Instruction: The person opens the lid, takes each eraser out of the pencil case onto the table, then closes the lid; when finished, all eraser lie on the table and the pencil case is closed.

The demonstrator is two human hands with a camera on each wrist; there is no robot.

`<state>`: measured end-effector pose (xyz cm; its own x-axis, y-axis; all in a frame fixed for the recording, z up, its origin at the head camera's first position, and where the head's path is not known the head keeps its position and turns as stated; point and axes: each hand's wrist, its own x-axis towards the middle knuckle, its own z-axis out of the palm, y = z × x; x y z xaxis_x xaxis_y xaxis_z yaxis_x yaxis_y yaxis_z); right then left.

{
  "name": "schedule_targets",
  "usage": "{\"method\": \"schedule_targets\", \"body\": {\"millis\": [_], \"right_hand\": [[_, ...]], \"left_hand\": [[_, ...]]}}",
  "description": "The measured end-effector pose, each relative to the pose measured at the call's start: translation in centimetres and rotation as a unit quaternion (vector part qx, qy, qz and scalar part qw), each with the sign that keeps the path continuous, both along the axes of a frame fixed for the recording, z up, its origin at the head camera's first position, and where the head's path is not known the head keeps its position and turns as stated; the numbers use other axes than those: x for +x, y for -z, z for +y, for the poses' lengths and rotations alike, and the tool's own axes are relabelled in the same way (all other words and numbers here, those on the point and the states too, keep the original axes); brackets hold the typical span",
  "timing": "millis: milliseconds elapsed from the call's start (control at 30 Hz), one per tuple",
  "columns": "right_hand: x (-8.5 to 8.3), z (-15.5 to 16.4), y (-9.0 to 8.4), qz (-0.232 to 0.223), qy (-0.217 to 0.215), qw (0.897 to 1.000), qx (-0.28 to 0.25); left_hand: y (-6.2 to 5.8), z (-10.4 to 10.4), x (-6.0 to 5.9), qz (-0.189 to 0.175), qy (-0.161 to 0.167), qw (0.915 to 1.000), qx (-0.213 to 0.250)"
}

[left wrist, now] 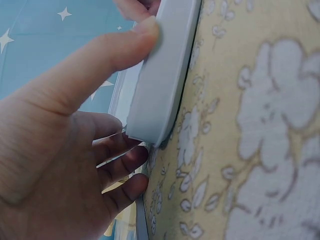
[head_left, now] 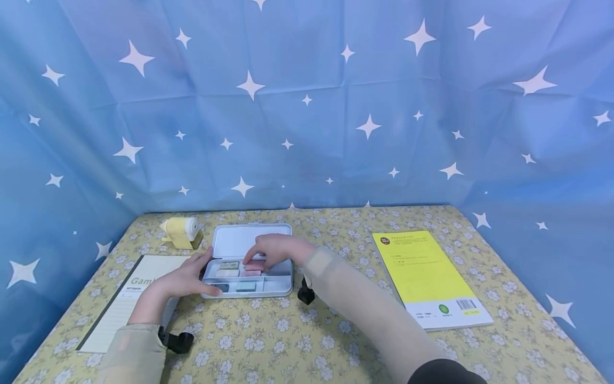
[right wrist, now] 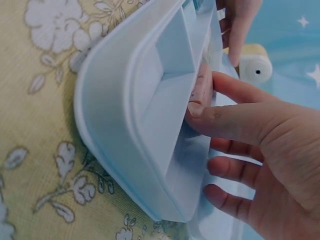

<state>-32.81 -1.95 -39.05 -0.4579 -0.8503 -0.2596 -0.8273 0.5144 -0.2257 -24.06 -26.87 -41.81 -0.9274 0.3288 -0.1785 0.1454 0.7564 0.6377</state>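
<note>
A white pencil case (head_left: 279,286) lies with its lid (head_left: 235,240) folded back on the table. My left hand (head_left: 184,278) holds its left end, the thumb (left wrist: 125,47) on the front wall and the other fingers curled at the side. My right hand (head_left: 277,249) reaches in from the right and pinches a pink eraser (right wrist: 201,87) between thumb and index finger, inside the back compartment. A second pink block (head_left: 251,273) lies just in front of it. To the left are a greenish block (head_left: 229,265) and a whitish one (head_left: 227,272). The front compartment holds a teal block (head_left: 246,286) and a dark one (head_left: 221,287).
Behind my left hand stands a yellow and white pencil sharpener (head_left: 182,232). A pale notebook (head_left: 126,304) lies under my left forearm. Off to the right is a yellow book (head_left: 427,272). Flowered cloth (head_left: 268,341) covers the table, and a blue star curtain (head_left: 307,149) hangs behind.
</note>
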Motion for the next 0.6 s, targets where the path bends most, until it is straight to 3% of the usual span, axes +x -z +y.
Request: {"method": "schedule_targets", "body": {"millis": [367, 600], "right_hand": [[0.4, 1.3, -1.2, -0.008, 0.002, 0.999, -0.033], [1.0, 2.9, -1.9, -0.067, 0.051, 0.994, -0.076]], "left_hand": [[-0.1, 0.0, 0.1, -0.003, 0.002, 1.0, 0.004], [0.0, 0.0, 0.1, -0.003, 0.002, 1.0, 0.005]]}}
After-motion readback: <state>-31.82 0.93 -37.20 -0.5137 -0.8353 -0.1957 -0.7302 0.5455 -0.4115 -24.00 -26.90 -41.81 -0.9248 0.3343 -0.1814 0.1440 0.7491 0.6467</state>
